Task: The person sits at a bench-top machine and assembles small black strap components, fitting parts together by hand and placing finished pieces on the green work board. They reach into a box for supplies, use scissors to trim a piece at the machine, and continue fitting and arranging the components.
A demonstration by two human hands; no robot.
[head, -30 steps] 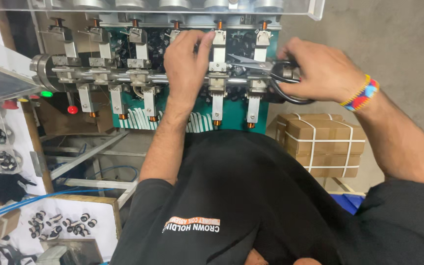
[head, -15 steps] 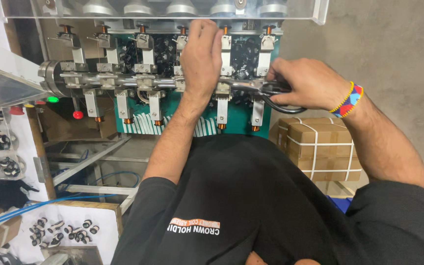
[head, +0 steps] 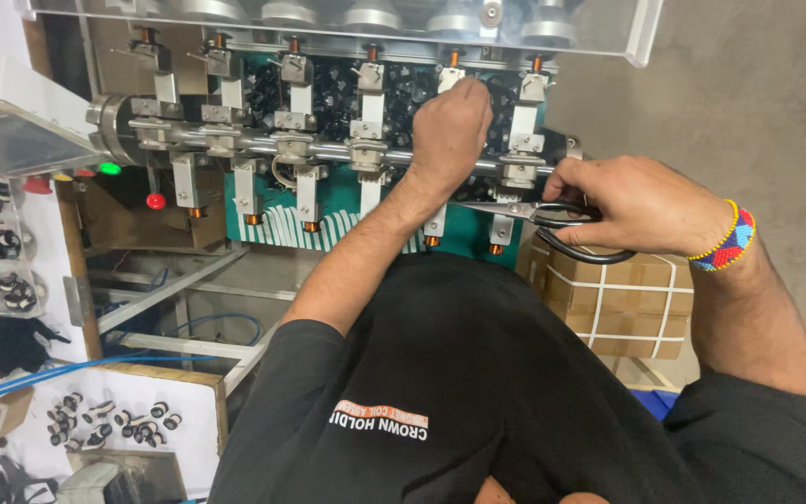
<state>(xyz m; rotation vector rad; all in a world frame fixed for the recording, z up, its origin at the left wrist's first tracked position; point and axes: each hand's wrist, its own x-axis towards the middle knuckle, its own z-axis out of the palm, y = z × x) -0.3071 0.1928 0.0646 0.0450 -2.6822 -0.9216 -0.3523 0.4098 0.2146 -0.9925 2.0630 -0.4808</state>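
Black-handled scissors [head: 552, 219] in right hand [head: 641, 201], left hand [head: 450, 126] on winding machine [head: 328, 154]

Landmark: strapped brown cardboard box [head: 622, 303], white bands, lower right. Far left of box: round red knob [head: 155, 201] and green indicator light [head: 109, 169]. Lower left of box: blue hoses [head: 67, 371] over white sheet with small black-and-white ring parts [head: 114, 422]. Black cloth [head: 6, 341] beside hoses. Right of box: grey concrete floor [head: 757, 121].
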